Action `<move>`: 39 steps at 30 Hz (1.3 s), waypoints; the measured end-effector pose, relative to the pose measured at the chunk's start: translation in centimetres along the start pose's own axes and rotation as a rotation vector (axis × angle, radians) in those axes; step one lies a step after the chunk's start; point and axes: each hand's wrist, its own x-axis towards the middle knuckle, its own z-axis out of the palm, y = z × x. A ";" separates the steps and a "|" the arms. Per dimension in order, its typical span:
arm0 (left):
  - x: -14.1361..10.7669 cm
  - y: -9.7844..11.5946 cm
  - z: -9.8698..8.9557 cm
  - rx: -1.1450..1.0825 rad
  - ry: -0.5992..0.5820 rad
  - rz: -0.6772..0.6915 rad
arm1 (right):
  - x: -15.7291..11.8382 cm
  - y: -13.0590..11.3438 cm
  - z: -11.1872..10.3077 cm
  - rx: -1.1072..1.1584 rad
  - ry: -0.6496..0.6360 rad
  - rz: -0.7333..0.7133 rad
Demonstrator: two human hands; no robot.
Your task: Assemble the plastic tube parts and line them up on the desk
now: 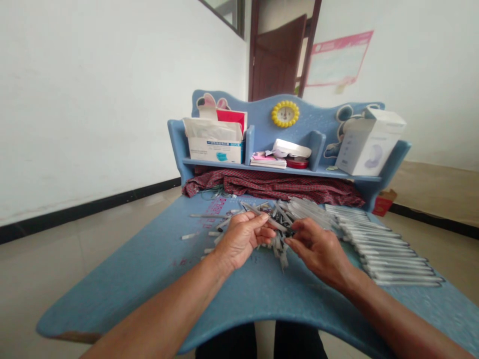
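My left hand point(245, 237) pinches a translucent pen barrel point(275, 223) between thumb and fingers, over the middle of the blue desk point(254, 294). Close to the barrel's right end is my right hand point(318, 247), its thumb and fingers drawn together around something small and dark that I cannot make out. Beneath and behind both hands lies a loose pile of clear and grey pen parts point(279, 244). To the right, several pens point(396, 254) lie side by side in a long row, with more clear barrels point(309, 209) heaped behind them.
A few loose caps point(189, 236) lie left of the pile. Along the back runs a red checked cloth point(277, 185) under a shelf holding a mask box point(215, 144), papers point(267, 160) and a white box point(370, 144). A yellow clock point(285, 114) is mounted above.
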 end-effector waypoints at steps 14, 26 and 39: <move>-0.1 0.0 0.2 0.032 0.015 0.008 | -0.1 -0.4 -0.2 0.037 -0.072 -0.015; -0.2 0.0 0.3 0.046 -0.004 0.016 | 0.0 -0.6 -0.1 0.127 -0.163 0.056; -0.4 0.1 0.1 0.027 -0.136 0.052 | 0.3 -0.8 0.1 0.891 -0.404 0.431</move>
